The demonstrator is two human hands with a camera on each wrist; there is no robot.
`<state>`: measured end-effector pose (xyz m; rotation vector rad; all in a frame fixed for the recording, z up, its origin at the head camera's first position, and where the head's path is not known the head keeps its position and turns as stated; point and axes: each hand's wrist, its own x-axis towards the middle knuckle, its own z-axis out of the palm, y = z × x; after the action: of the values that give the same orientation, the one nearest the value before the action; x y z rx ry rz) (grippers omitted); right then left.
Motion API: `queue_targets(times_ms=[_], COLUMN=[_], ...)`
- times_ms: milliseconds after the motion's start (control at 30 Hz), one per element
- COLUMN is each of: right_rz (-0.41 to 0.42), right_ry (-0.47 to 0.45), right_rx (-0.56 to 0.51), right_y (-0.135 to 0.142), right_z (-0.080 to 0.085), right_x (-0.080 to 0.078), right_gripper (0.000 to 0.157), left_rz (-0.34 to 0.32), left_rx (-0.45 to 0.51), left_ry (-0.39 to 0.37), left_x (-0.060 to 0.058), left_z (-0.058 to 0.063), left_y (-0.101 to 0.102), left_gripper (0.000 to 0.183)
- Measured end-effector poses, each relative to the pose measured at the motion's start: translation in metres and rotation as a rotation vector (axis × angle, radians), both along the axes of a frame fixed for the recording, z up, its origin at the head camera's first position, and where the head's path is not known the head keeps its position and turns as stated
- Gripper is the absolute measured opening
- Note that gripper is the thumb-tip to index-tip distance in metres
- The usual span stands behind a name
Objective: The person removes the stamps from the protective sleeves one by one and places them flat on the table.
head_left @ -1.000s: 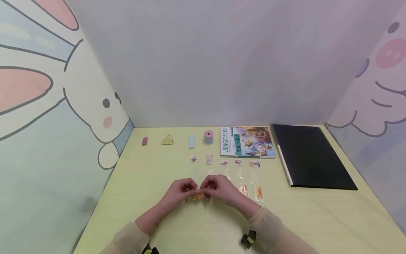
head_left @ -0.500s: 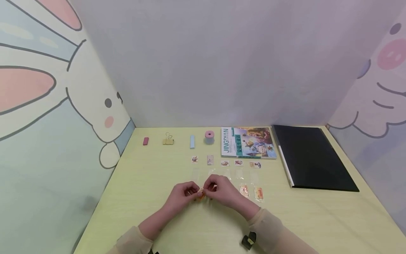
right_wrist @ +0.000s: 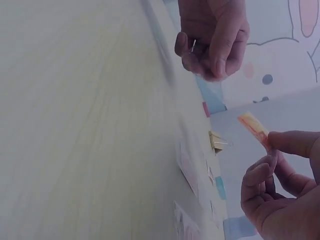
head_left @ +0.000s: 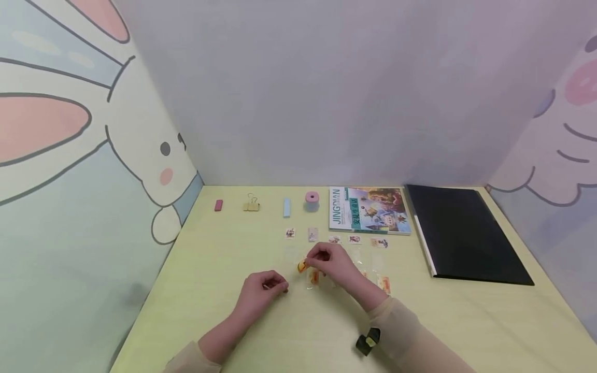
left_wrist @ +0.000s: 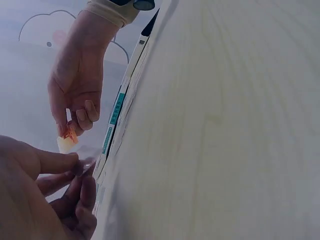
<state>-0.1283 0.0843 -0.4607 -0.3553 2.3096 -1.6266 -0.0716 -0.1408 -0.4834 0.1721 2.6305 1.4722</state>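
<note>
In the head view my right hand pinches a small orange-and-yellow printed card between thumb and index finger, raised above the table. The right wrist view shows this card slightly bent, sticking out past the fingertips. My left hand is lower and to the left, its fingers curled. At its thumb tip a bit of clear plastic sleeve shows in the left wrist view, mostly hidden by the fingers. An orange card in a clear sleeve lies just below the right hand, and another sleeved card lies farther right.
Several small picture cards form a row, with clear sleeves below. Behind them are a red block, binder clip, blue bar, pink-topped roll and book. A black folder lies right.
The hands were together at the orange card; now they are apart. My right hand has moved up and right with the card, my left hand slightly left, uncovering a sleeved card between them.
</note>
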Motion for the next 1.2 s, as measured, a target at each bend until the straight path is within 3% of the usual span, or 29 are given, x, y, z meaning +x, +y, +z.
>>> queue_targets(times_ms=[133,400,633,867,1067,1200], right_rz=[-0.032,-0.026,-0.03,-0.035,-0.036,-0.058], right_ry=[-0.086,-0.163,-0.061,0.033,0.068,0.109], right_rx=[0.021,0.078,0.274,0.443,0.435,0.397], right_y=[-0.008,-0.037,-0.053,-0.059,-0.055,-0.041], right_z=[-0.004,-0.021,-0.022,-0.021,-0.016,-0.007], right_x=[-0.002,0.008,0.02,0.023,0.02,0.014], right_gripper=[0.014,0.013,0.016,0.022,0.019,0.017], left_rz=[0.084,0.125,0.16,0.189,0.192,0.169], left_rx=[-0.056,-0.179,-0.397,-0.449,-0.44,-0.43], left_ry=[-0.022,-0.041,0.076,0.099,0.095,0.142], left_x=[0.01,0.022,0.031,0.034,0.034,0.03], left_z=[0.001,-0.005,-0.009,-0.006,-0.003,0.0], left_y=[-0.005,-0.007,-0.002,0.001,0.003,0.006], left_gripper=[0.007,0.01,0.019,0.022,0.021,0.02])
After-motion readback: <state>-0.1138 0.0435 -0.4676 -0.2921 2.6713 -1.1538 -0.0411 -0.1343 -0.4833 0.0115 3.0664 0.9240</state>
